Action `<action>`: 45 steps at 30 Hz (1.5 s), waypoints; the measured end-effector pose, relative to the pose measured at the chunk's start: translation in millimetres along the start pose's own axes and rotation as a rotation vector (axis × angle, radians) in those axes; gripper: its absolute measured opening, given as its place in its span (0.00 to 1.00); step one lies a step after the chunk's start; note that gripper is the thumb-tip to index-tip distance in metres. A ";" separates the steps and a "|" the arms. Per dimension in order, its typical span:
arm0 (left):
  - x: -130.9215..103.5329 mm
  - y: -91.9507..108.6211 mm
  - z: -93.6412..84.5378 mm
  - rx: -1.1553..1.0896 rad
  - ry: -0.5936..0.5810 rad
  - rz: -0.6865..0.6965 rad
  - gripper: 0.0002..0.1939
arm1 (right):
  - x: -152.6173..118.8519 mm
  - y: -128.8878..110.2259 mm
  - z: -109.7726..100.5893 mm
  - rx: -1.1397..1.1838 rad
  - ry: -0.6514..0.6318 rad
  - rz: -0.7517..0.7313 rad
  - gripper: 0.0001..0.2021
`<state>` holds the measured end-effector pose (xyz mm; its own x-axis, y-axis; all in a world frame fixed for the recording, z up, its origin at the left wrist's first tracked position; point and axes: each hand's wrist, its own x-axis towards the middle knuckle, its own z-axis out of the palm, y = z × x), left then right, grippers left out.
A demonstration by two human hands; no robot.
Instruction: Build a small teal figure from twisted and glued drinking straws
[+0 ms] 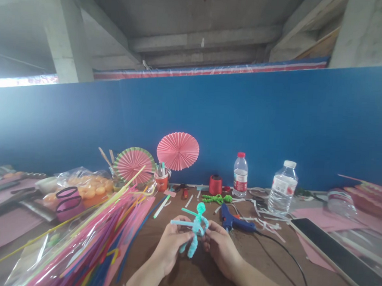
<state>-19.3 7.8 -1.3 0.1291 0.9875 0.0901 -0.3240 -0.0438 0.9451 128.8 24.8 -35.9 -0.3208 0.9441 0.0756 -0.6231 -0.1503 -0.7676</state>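
Note:
Between my two hands, above the brown table (182,280), is a small figure (196,226) bent from turquoise pipe cleaners. It has a round green-turquoise head, a curled arm on the right, straight stems sticking out to the left and thick wound legs. My left hand (173,241) pinches the figure's left side near the body. From the other side, my right hand (219,244) grips it beside the curled arm, thumb and fingers closed. Some fingertips are hidden behind the figure.
Loose pipe cleaners (97,236) in plastic lie at left. A blue glue gun (238,221) with a cord lies right of my hands, a phone (339,255) farther right. Two water bottles (240,176), red thread (215,185) and pink paper fans (178,151) stand before a blue partition (276,122).

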 end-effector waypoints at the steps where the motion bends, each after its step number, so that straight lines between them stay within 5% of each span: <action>1: -0.1 0.9 1.4 0.017 0.007 0.008 0.14 | 0.1 0.1 0.0 -0.002 0.001 -0.002 0.07; 9: -4.0 14.1 19.1 0.136 0.101 0.019 0.14 | -1.6 2.8 -3.0 -0.054 -0.003 -0.037 0.05; 18: -3.2 9.0 7.3 0.145 -0.022 -0.027 0.14 | -2.1 1.9 1.3 -0.181 0.022 -0.069 0.09; 24: -6.7 10.8 6.8 -0.034 -0.117 -0.164 0.15 | -7.1 -8.9 8.2 -0.639 0.122 -0.215 0.12; 28: -4.2 1.9 1.9 -0.073 -0.151 -0.176 0.16 | -7.6 -7.4 7.8 -0.660 0.124 -0.289 0.13; 31: -3.3 -1.6 0.1 -0.081 -0.194 -0.207 0.09 | -8.4 -4.0 7.0 -0.684 0.103 -0.307 0.13; 38: -4.1 6.4 0.4 -0.011 -0.078 -0.291 0.19 | -18.8 -8.7 16.2 -1.030 0.035 -0.468 0.07; 45: 3.4 8.4 -3.3 0.182 -0.142 -0.210 0.05 | -20.3 -8.5 16.7 -1.099 0.046 -0.592 0.07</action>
<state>-24.7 11.3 5.9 0.3090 0.9475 -0.0828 -0.1052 0.1205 0.9871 128.7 2.0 -20.3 -0.1555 0.7957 0.5854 0.2690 0.6043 -0.7500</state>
